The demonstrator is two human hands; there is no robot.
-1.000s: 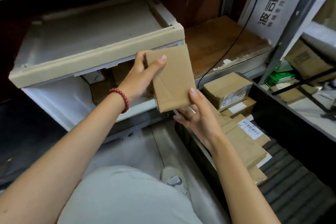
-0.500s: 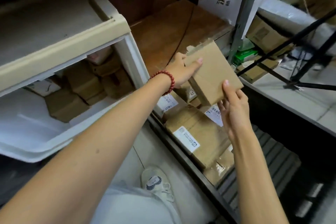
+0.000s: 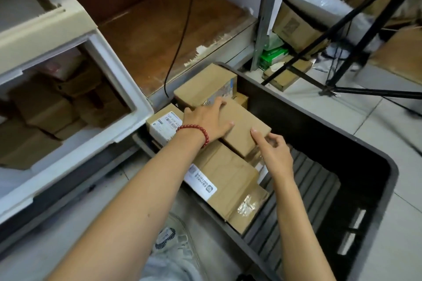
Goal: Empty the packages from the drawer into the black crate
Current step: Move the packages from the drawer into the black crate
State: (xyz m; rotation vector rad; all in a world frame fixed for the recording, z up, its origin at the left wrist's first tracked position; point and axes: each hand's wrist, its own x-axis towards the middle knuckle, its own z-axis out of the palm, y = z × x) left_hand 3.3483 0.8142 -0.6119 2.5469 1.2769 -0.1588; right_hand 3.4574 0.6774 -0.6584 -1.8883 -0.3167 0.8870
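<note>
- Change: half a second ago I held the plain package (image 3: 245, 131) in the air above the black crate (image 3: 386, 166). It now lies on the stacked boxes (image 3: 226, 173) along the crate's drawer side.
- Left hand (image 3: 205, 124): fingers straight and flat on the package top, pressing with no grip.
- Right hand (image 3: 277, 155): index tip touches the package's near corner. The other fingers are loosely curled and hold nothing.
- Drawer (image 3: 127, 98): several brown packages (image 3: 45, 109) remain inside.
- Status: I judge this transfer complete and the task unfinished. Next step is to lift both hands clear and return to the drawer.

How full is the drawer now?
Partly full: several brown packages lie inside the open drawer, so it is not emptied yet.
</note>
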